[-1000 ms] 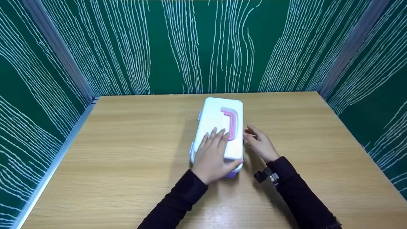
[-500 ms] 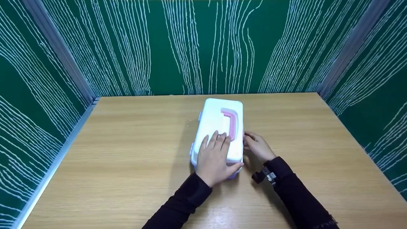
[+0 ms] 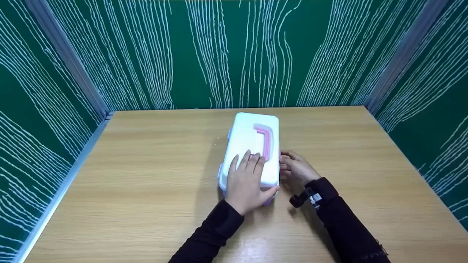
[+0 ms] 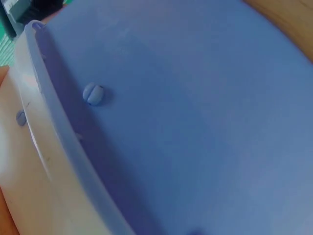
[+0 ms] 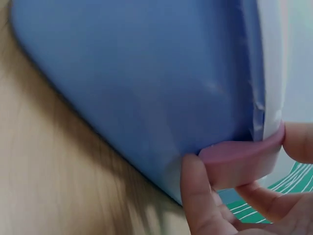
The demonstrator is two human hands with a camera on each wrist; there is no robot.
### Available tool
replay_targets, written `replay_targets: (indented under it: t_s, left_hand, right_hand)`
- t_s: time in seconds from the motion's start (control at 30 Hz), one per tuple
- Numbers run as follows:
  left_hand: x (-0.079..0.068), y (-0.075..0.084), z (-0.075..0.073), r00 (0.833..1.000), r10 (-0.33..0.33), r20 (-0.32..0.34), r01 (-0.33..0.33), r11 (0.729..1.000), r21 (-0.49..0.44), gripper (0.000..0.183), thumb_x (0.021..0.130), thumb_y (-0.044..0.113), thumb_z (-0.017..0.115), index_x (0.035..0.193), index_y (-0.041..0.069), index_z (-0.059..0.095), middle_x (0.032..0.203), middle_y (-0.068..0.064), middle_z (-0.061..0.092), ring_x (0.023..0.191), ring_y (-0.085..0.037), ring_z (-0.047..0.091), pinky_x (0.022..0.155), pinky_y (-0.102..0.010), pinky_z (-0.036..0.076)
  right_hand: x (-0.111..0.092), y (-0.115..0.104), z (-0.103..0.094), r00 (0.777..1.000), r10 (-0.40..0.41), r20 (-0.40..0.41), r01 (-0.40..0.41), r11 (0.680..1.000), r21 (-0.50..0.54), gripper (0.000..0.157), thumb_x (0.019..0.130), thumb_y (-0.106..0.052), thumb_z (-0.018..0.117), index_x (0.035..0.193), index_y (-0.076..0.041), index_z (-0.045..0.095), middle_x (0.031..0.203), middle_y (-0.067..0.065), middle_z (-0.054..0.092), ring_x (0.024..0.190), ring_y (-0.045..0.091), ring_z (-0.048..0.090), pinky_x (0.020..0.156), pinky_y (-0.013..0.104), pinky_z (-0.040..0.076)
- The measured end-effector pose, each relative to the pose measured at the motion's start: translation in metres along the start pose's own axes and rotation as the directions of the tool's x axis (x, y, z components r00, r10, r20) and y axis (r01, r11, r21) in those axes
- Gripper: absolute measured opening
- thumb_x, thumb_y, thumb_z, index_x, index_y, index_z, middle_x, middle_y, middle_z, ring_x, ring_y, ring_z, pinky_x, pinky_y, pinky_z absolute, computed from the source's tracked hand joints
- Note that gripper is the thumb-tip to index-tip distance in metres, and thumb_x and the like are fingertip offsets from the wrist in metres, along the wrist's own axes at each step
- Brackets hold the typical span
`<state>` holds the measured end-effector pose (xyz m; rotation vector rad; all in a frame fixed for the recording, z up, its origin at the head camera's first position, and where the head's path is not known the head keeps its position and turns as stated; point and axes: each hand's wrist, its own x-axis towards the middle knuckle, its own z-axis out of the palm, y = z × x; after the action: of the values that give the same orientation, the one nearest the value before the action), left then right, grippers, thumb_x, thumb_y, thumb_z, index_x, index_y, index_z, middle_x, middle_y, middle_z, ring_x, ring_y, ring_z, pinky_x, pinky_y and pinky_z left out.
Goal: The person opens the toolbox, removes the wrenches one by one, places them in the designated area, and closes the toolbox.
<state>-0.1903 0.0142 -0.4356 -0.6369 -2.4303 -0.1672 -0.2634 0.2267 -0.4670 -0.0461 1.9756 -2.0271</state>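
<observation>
A storage box with a white lid [image 3: 245, 128] and a pink carrying handle [image 3: 267, 144] stands on the table, lid down. My left hand [image 3: 244, 182] lies flat across the near half of the lid, fingers spread and thumb at the near right edge. At the box's right side is my right hand [image 3: 298, 168]. In the right wrist view it pinches a pink latch [image 5: 239, 164], thumb at the lid end and a fingertip at the lower end. The box's blue body [image 5: 137, 83] shows there, and the left wrist view shows a blue wall [image 4: 190, 112] close up.
The wooden table [image 3: 146, 164] extends around the box. Green panels with white wavy lines [image 3: 204, 54] rise behind and at both sides. A small dark camera [image 3: 298, 201] sits on the right wrist. Purple hinges [image 3: 220, 171] line the box's left side.
My right fingers, loosely extended beside the box a second ago, now bend in at the latch. My left hand has shifted slightly nearer and to the right on the lid.
</observation>
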Motion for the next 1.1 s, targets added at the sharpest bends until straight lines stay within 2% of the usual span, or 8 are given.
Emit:
replay_targets:
  t_s: [0.1,0.23,0.33,0.53,0.63,0.77,0.93,1.1]
  left_hand:
    - [0.0,0.0,0.001,1.0,-0.004,-0.008,0.004,1.0,-0.003,0.082,0.074,0.075,0.059,0.132,0.016,0.058,0.133,-0.001,0.063,0.133,-0.025,0.051,0.112,-0.049,0.036]
    - [0.0,0.001,0.002,1.0,-0.009,-0.018,0.009,1.0,-0.012,0.082,0.073,0.074,0.062,0.131,0.016,0.058,0.133,-0.001,0.063,0.132,-0.024,0.052,0.112,-0.05,0.035]
    - [0.0,0.0,0.002,1.0,-0.008,-0.023,0.007,1.0,-0.011,0.082,0.073,0.074,0.062,0.131,0.016,0.058,0.132,-0.001,0.063,0.132,-0.024,0.052,0.113,-0.05,0.035]
    - [0.0,0.0,0.002,1.0,-0.002,-0.031,0.002,1.0,0.01,0.082,0.075,0.075,0.059,0.131,0.016,0.059,0.132,-0.001,0.063,0.131,-0.024,0.053,0.113,-0.051,0.034]
    - [0.0,0.0,0.002,0.999,0.004,-0.035,-0.003,1.0,0.02,0.082,0.076,0.075,0.057,0.131,0.015,0.059,0.132,-0.001,0.063,0.131,-0.024,0.053,0.112,-0.052,0.034]
    - [0.0,0.0,0.001,0.999,0.005,-0.039,-0.004,1.0,0.026,0.082,0.076,0.075,0.057,0.131,0.015,0.059,0.131,-0.001,0.064,0.131,-0.024,0.053,0.112,-0.053,0.035]
    - [0.0,0.001,0.001,0.999,0.001,-0.038,0.0,1.0,0.023,0.082,0.075,0.075,0.058,0.131,0.015,0.059,0.131,-0.001,0.064,0.131,-0.024,0.053,0.112,-0.053,0.034]
    - [0.0,0.001,0.002,0.999,-0.004,-0.035,0.005,1.0,0.022,0.083,0.073,0.075,0.06,0.131,0.015,0.059,0.131,-0.001,0.064,0.131,-0.024,0.053,0.112,-0.054,0.033]
  right_hand:
    - [0.003,0.003,-0.004,1.0,0.015,0.023,-0.017,0.996,0.087,0.044,0.097,-0.017,0.057,0.134,-0.003,0.038,0.1,-0.006,0.064,0.077,0.006,0.066,0.073,0.025,0.057]
    - [-0.003,-0.005,0.002,0.999,0.027,0.034,-0.032,0.988,0.153,0.041,0.099,-0.01,0.052,0.134,0.001,0.034,0.097,-0.005,0.064,0.073,0.006,0.064,0.068,0.022,0.054]
    - [-0.005,-0.009,0.004,0.999,0.044,0.029,-0.048,0.984,0.174,0.039,0.099,-0.006,0.049,0.133,0.002,0.033,0.094,-0.005,0.065,0.073,0.006,0.065,0.069,0.022,0.054]
    - [0.0,-0.002,-0.002,0.999,0.032,0.029,-0.037,0.985,0.166,0.037,0.094,-0.013,0.06,0.127,-0.004,0.043,0.092,-0.002,0.066,0.079,0.01,0.067,0.075,0.026,0.056]
    - [-0.001,-0.003,-0.004,1.0,0.015,-0.01,-0.014,0.997,0.072,0.035,0.091,-0.019,0.066,0.121,-0.01,0.049,0.092,-0.001,0.065,0.079,0.009,0.066,0.077,0.025,0.056]
    - [-0.005,-0.009,-0.002,0.995,-0.021,-0.1,0.012,0.996,-0.086,0.043,0.09,-0.019,0.065,0.126,-0.003,0.049,0.094,-0.003,0.062,0.075,0.007,0.063,0.074,0.022,0.056]
    - [-0.01,-0.018,0.002,0.99,-0.011,-0.139,-0.01,0.988,-0.151,0.054,0.092,-0.016,0.057,0.138,0.008,0.04,0.094,-0.002,0.063,0.073,0.006,0.063,0.074,0.022,0.057]
    - [-0.015,-0.023,0.0,0.992,0.005,-0.123,-0.02,0.993,-0.119,0.056,0.096,-0.014,0.053,0.143,0.011,0.035,0.094,0.0,0.066,0.076,0.009,0.068,0.08,0.028,0.059]
